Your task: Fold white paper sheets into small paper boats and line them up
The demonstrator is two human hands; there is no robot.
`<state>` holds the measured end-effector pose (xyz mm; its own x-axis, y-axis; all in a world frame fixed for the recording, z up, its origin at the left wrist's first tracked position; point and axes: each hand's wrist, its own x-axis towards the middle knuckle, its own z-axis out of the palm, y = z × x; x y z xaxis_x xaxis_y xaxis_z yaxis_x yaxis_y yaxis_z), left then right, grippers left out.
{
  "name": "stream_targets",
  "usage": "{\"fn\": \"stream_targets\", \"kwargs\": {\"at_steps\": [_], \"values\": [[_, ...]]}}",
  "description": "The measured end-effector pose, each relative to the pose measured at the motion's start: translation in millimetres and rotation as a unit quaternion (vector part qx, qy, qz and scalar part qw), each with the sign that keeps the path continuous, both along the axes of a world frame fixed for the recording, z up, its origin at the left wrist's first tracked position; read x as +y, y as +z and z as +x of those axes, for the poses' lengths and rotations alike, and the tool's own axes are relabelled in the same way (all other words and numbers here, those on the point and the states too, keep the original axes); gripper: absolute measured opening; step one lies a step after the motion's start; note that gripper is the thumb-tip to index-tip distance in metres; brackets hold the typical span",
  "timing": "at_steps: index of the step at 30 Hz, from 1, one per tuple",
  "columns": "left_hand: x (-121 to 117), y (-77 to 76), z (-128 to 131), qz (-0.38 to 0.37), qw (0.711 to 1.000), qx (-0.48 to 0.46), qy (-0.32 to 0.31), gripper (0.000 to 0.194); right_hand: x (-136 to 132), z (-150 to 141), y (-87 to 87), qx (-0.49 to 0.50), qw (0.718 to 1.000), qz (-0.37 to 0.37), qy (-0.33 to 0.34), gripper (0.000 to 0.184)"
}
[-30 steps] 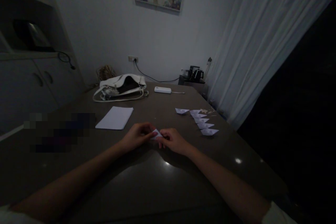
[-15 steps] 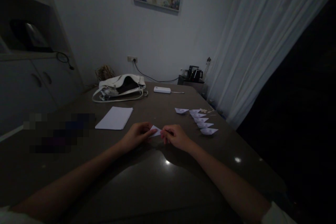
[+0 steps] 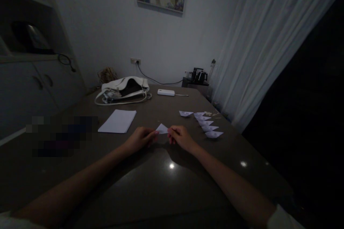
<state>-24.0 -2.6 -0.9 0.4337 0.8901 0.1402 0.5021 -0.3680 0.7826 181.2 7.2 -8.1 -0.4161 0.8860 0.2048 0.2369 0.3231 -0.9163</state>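
Note:
Between my hands is a small folded piece of white paper point(image 3: 162, 128), its visible part a triangle with the point upward. My left hand point(image 3: 141, 136) pinches its left corner between thumb and fingers. At the opposite corner, my right hand point(image 3: 181, 137) grips it the same way, the lower fingers curled in. Several folded paper boats point(image 3: 213, 134) stand in a slanting row to the right of my right hand. One more paper boat point(image 3: 185, 113) sits a little apart, left of the row's far end. A stack of white paper point(image 3: 118, 121) lies beyond my left hand.
A white handbag point(image 3: 125, 90) rests at the back left of the dark table point(image 3: 166, 196), with a white power bank point(image 3: 166, 92) and its short cable to the right. Small scraps point(image 3: 211, 113) lie beside the boats. A sheer curtain point(image 3: 242, 50) hangs along the right side.
The folded paper has turned so that its triangle points upward and more of it shows. My right hand has moved slightly up and now grips its right corner.

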Motion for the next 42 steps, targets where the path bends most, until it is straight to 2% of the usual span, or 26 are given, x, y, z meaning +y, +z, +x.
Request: {"fn": "stream_targets", "kwargs": {"at_steps": [7, 13, 19, 27, 30, 36, 39, 42], "values": [[-3.2, 3.6, 0.1, 0.024, 1.000, 0.009, 0.012, 0.052, 1.3, 0.4, -0.3, 0.004, 1.000, -0.008, 0.006, 0.033], [-5.0, 7.5, 1.2, 0.035, 0.999, -0.011, 0.005, 0.049, 4.7, 1.6, -1.7, 0.022, 0.999, -0.025, -0.026, 0.035], [-9.7, 13.2, 2.1, -0.027, 0.997, -0.068, 0.024, 0.050, 4.6, 1.7, -2.3, 0.025, 0.999, -0.039, 0.009, 0.035], [-13.0, 15.7, 2.9, -0.045, 0.993, -0.104, 0.026, 0.050, 5.0, -0.2, -1.3, 0.043, 0.997, -0.056, 0.010, 0.036], [-13.7, 16.8, 3.9, -0.049, 0.994, -0.095, 0.025, 0.051, 6.6, -0.4, -3.0, 0.046, 0.998, -0.052, 0.005, 0.037], [-9.5, 10.9, 3.3, -0.008, 0.996, -0.071, 0.046, 0.047, 9.7, 2.6, -4.1, 0.035, 0.999, -0.038, -0.018, 0.038], [-7.6, 9.0, 2.4, 0.010, 0.996, -0.075, 0.049, 0.042, 8.9, 4.2, -4.0, 0.016, 1.000, -0.018, -0.004, 0.039], [-7.1, 11.6, 1.1, -0.003, 0.994, -0.099, 0.048, 0.038, 7.2, 4.3, -5.4, -0.012, 1.000, 0.004, 0.018, 0.038]]}}
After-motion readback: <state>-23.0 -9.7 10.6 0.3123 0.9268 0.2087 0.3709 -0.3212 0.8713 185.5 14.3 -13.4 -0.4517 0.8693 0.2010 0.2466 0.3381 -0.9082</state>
